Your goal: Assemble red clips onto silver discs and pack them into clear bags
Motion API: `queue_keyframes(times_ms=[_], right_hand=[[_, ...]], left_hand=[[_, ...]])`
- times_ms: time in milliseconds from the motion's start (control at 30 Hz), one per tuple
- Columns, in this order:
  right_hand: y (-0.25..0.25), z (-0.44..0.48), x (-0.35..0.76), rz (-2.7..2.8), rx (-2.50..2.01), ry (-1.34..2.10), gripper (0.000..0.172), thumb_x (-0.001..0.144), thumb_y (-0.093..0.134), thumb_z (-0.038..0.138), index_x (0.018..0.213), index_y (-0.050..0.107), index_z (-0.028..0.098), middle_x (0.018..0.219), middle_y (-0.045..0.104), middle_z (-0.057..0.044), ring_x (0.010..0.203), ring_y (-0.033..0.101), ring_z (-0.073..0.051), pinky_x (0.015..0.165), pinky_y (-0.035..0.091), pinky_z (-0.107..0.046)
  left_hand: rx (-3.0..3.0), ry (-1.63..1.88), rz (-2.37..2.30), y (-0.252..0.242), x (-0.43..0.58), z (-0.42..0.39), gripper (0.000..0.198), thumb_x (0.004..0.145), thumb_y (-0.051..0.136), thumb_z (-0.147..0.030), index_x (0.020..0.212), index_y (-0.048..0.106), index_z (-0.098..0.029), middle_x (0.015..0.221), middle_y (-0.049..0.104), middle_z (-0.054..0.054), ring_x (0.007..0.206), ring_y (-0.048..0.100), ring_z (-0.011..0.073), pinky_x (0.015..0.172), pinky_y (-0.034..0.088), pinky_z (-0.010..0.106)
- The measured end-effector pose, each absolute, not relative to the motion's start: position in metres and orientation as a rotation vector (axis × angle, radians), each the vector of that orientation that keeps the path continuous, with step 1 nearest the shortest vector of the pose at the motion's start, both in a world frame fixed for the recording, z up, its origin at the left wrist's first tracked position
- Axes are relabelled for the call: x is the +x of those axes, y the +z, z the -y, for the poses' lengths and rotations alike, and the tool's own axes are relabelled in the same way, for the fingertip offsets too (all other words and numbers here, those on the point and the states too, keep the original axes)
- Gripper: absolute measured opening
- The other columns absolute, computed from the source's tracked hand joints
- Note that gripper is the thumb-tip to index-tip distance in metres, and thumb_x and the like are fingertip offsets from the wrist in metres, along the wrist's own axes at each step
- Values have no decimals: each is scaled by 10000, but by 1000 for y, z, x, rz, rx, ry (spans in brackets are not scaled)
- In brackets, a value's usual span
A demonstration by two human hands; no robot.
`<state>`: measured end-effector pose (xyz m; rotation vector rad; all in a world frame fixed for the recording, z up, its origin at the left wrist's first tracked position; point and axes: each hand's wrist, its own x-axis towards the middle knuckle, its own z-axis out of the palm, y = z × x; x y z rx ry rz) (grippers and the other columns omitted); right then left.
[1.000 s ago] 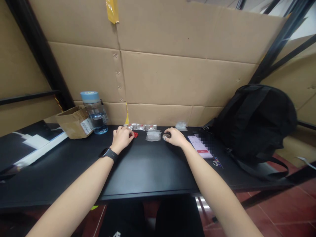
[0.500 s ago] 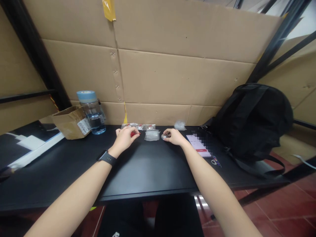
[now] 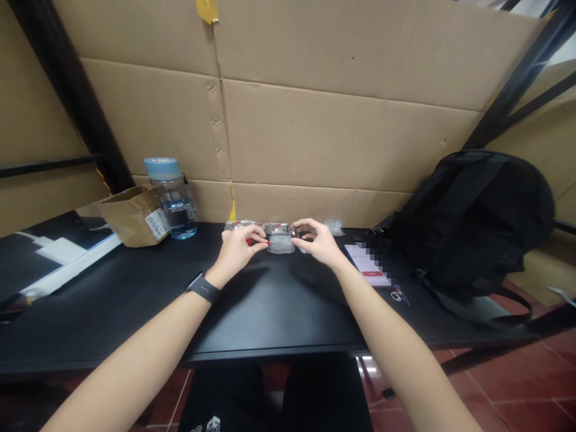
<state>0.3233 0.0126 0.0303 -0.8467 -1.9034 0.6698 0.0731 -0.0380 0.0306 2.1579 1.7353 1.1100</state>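
Over the back part of the black table, my left hand is closed on a small red object, its exact kind too small to make out. My right hand has its thumb and fingers curled round a small clear, roundish object, partly hidden by the fingers. Between the two hands lies a clear plastic packet. Just behind it are shiny clear packets with red bits in them, in a row along the cardboard wall; my left hand covers part of that row.
A blue-lidded water bottle and an open cardboard box stand at the left, near a white power strip. On the right are a phone, a keyring and a black backpack. Another clear packet lies by the wall.
My left hand has moved right with the red object, closer to the middle packet. My right hand has turned, its fingers now raised round the clear object. The view has shifted slightly.
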Motion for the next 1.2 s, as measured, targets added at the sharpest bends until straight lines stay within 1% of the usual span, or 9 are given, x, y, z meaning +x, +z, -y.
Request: queue_keyframes(times_ms=[100,200,333,500,667,833,1067,1133,1200], right_hand=[[27,1,303,1904,-693,826,378,777,792,317,1112,651,216,1245,712,-89,1146,681,-218,922,539,-336],[20,8,289,1865,-626,922,384,771,813,328,1102,652,219,1278,696,-93,1193,666,-227,976,534,-360],[12,9,280,1778,-570,1065,446,737,852,324,1120,650,220,1244,708,-89,1189,676,-237,1021,533,-393],[10,9,278,1732,-537,1107,491,688,896,308,1114,668,219,1220,719,-87,1178,683,-247,1052,531,-410],[12,9,279,1733,-541,1111,500,672,905,309,1107,674,225,1218,718,-79,1165,689,-249,1068,530,-427],[10,9,278,1715,-547,1122,499,657,916,310,1086,678,221,1204,719,-75,1137,700,-244,1058,536,-416],[7,11,276,1652,-571,1224,454,690,899,354,1060,677,214,1141,723,-64,1053,726,-223,1016,570,-407],[9,12,276,1631,-586,1249,461,700,894,354,1083,674,220,1093,736,-61,1037,722,-213,974,589,-390],[10,13,276,1621,-623,1302,483,706,889,367,1112,668,228,1040,749,-57,991,722,-205,893,615,-373]], left_hand=[[2119,1247,-1596,31,74,40,159,855,759,-353,946,671,-256,964,800,-4,1022,743,279,1029,387,453],[2127,1291,-1531,34,77,44,156,859,753,-319,953,647,-255,961,796,-5,1009,745,269,1023,385,449],[2160,1285,-1495,39,83,50,174,867,713,-239,993,594,-256,1003,791,-4,1034,734,257,1023,371,447],[2243,1331,-1519,38,85,53,229,865,678,-199,1042,544,-257,1030,785,-5,1047,724,245,1034,323,442],[2255,1354,-1549,37,86,54,244,852,672,-191,1044,537,-258,1028,781,-1,1076,708,255,1006,324,429],[2221,1370,-1500,37,86,54,234,847,671,-204,1014,516,-259,985,781,-8,1035,710,254,963,347,412],[2355,1306,-1678,38,89,58,176,862,665,-219,1010,574,-250,998,780,6,1096,648,269,928,278,428],[2385,1278,-1697,38,90,58,162,864,665,-217,1003,588,-251,1013,782,9,1114,631,269,919,272,432],[2414,1267,-1697,38,90,59,159,866,664,-211,1003,597,-256,1027,785,9,1135,619,270,916,267,438]])
